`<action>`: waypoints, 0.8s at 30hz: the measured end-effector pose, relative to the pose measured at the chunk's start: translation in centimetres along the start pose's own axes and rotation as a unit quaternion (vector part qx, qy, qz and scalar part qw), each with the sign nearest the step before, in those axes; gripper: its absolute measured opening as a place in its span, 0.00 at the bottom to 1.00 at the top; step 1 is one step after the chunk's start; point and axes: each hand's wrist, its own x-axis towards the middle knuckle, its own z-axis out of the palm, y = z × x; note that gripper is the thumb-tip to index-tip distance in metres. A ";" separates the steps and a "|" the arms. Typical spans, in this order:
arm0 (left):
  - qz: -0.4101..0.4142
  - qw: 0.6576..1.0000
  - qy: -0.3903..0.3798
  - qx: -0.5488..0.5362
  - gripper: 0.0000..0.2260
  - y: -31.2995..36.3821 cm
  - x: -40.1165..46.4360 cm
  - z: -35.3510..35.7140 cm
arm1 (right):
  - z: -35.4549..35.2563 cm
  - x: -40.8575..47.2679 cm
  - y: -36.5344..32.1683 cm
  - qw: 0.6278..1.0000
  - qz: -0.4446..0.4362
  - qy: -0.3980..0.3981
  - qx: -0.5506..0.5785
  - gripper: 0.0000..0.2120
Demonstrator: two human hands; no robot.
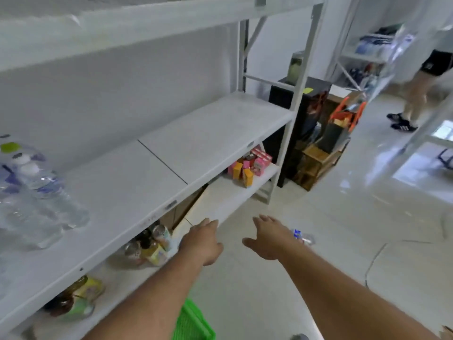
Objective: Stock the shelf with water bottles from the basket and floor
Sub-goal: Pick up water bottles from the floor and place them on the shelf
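Several clear water bottles (pixel 36 192) with blue labels stand at the left end of the white shelf (pixel 201 143). One water bottle (pixel 302 236) lies on the floor, partly hidden behind my right hand (pixel 269 239). That hand reaches down with fingers spread and holds nothing. My left hand (pixel 203 241) stretches out beside it, fingers straight, also holding nothing. A corner of the green basket (pixel 193 322) shows at the bottom, under my left forearm.
Cans and jars (pixel 152 246) sit on the lower shelf, with small pink and orange boxes (pixel 247 168) further right. A black cabinet (pixel 306 123) and wooden crates (pixel 316 163) stand beyond the shelf's end. Another person's legs (pixel 414 99) stand at the far right.
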 end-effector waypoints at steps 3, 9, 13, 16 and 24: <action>0.031 0.998 -0.043 0.027 0.33 6.7 2.7 2.2 | 0.1 -0.3 7.4 0.999 0.046 -0.004 0.026 0.38; 0.059 0.995 -0.072 0.045 0.32 19.3 7.2 5.1 | -1.6 -0.7 20.9 0.993 0.092 -0.019 0.064 0.33; 0.062 0.995 -0.071 0.040 0.32 25.3 9.7 6.1 | -4.0 -0.1 27.5 0.992 0.108 -0.021 0.054 0.29; 0.054 0.995 -0.072 0.038 0.32 28.2 11.5 6.4 | -5.2 0.8 30.9 0.990 0.121 -0.017 0.064 0.29; 0.031 0.996 -0.080 0.030 0.32 31.8 18.1 6.5 | -6.4 6.1 36.2 0.988 0.133 -0.029 0.076 0.33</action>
